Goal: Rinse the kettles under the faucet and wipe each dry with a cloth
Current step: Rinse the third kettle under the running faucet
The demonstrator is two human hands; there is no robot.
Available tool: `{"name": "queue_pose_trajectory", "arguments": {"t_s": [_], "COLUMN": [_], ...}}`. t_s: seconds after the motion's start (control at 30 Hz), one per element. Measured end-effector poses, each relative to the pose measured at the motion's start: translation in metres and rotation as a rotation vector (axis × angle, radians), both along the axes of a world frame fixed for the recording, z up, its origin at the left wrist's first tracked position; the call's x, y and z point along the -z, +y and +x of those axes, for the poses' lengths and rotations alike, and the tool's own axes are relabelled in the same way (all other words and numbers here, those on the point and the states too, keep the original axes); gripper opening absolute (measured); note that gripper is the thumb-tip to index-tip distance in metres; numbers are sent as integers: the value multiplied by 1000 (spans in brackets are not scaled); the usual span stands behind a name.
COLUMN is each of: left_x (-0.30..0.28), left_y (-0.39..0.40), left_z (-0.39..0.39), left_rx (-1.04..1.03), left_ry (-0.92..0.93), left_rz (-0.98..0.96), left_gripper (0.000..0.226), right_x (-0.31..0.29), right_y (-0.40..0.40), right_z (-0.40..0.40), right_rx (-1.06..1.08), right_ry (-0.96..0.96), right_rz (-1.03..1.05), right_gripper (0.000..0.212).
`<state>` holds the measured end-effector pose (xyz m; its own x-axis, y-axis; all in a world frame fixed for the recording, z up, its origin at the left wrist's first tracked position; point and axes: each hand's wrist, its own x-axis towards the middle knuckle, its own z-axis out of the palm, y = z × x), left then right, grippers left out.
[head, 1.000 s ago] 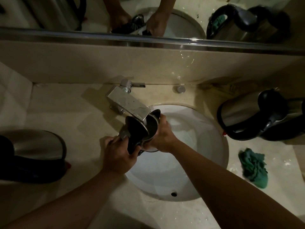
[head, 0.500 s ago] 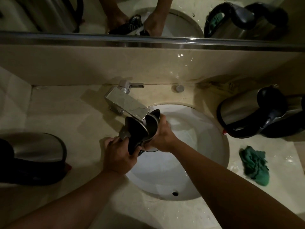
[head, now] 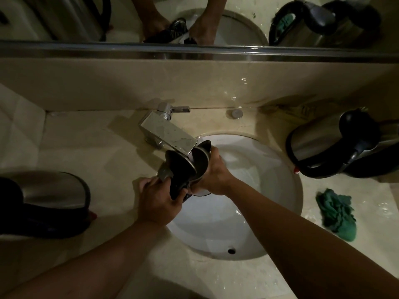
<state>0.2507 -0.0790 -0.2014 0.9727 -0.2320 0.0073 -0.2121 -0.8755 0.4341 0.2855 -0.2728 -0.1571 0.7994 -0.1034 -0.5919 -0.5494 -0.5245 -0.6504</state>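
Note:
A steel kettle (head: 197, 160) with a black lid and handle is tilted under the spout of the chrome faucet (head: 167, 134), its mouth open toward the spout. My left hand (head: 158, 201) grips its black handle from the left. My right hand (head: 212, 173) wraps the steel body on the right side. The kettle hangs over the left part of the white sink (head: 269, 190). A crumpled green cloth (head: 335, 214) lies on the counter to the right of the sink. I cannot tell whether water is running.
A steel kettle (head: 319, 145) stands on the counter at the right, with another dark one behind it. Another steel kettle (head: 49, 190) sits at the left edge. A mirror (head: 194, 18) runs along the back wall above a beige ledge.
Both hands keep the same hold on the kettle under the spout. The view has shifted slightly; nothing else moved.

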Motion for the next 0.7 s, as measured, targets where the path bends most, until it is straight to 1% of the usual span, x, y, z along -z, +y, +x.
{"name": "queue_pose_trajectory", "arguments": {"t_s": [0.1,0.23,0.37,0.53,0.7], "left_x": [-1,2,2,3,3], "left_y": [-1,0,0,0,0], "left_z": [0,1,0,0,0], "left_rx": [-5,-5,-7,-3,-6], "left_ry": [-15,18,12,8,-12], "left_rz": [-7,3,-3,0,-6], "left_gripper": [31,32,30,34,38], "right_x": [2,3,4,5,6], "right_y": [-1,-2,-5,-1,-1], "right_z": [0,-1,-3,-1,-1], "right_rx": [-7,-5,-15,24,12], "right_ry": [-22,-17,-25,5,-2], "right_rz": [-3,5,13,12,16], "right_gripper": [133,132,127,133,133]}}
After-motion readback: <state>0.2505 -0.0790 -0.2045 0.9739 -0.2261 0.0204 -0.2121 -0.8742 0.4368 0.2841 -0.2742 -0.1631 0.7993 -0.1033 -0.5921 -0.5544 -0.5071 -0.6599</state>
